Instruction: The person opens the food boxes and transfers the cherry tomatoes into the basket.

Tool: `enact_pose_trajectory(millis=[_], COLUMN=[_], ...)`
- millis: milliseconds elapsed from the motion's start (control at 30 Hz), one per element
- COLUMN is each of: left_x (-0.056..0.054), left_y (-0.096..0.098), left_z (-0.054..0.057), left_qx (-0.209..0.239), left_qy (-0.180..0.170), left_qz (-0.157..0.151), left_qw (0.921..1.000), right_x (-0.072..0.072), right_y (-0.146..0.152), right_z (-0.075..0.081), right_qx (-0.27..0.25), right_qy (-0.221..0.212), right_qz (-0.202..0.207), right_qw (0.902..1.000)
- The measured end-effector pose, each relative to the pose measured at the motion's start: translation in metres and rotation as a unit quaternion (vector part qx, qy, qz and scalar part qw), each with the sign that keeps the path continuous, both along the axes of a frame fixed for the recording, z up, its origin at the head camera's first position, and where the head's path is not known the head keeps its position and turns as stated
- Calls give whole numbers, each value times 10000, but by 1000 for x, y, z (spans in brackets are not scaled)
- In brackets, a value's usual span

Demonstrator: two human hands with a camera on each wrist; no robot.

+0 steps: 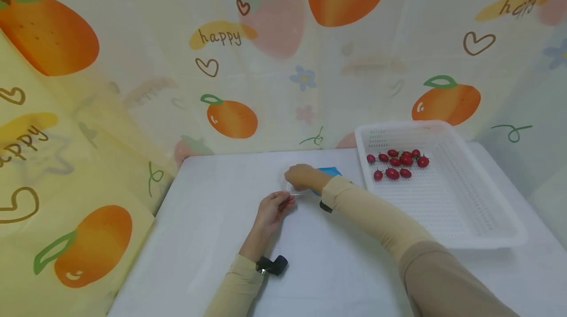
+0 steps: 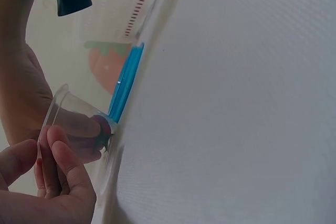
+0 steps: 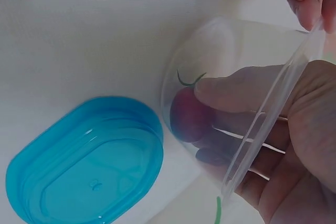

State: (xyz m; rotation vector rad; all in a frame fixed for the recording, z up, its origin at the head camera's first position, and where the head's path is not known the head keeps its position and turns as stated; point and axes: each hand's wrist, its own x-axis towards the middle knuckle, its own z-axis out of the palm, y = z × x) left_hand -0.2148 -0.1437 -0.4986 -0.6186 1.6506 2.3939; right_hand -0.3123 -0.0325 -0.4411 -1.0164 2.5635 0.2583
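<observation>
My left hand (image 1: 272, 208) pinches the rim of a clear plastic container (image 3: 236, 38) between thumb and fingers. The container stands on the white table. Inside it, my right hand (image 1: 304, 177) reaches down and holds a red cherry tomato (image 3: 188, 116) with a green stem, close to the bottom. The right thumb lies on the tomato in the right wrist view; its other fingers are seen blurred through the plastic. Beside the container is a translucent blue oval lid or shallow tray (image 3: 100, 169). In the head view the right hand hides most of the container.
To the right stands a white perforated plastic basket (image 1: 478, 179) with several cherry tomatoes (image 1: 392, 174) towards its back left. A fruit-patterned cloth (image 1: 270, 76) hangs behind the white table (image 1: 212, 238) and along its left side.
</observation>
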Motion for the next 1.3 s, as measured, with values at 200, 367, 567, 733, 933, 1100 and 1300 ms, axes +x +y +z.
enact_pose_trajectory(millis=[200,367,567,733,933,1100,1300], left_x=[1,1,1,1,1,2,2], left_y=[1,1,1,1,1,1,-1], left_z=[2,1,-1,-2,-2,-3,-3], left_qx=[-50,-40,-31,-77,-32,-36,-187], left_qy=[8,3,-8,12,33,70,2], left_qz=[20,-12,-38,-20,55,62,7], left_qw=[10000,10000,10000,10000,10000,9999,9998], right_x=[-1,-1,0,-3,-4,-1,0], right_y=[0,3,9,13,20,28,42], right_z=[-1,-5,-4,4,15,28,47], right_qx=[-59,-124,-316,-597,-823,-1147,-1550], right_qy=[-80,-34,-10,35,6,-100,-131], right_qz=[-143,-127,-33,73,148,96,48], right_qw=[9998,9998,9995,9982,9965,9933,9878])
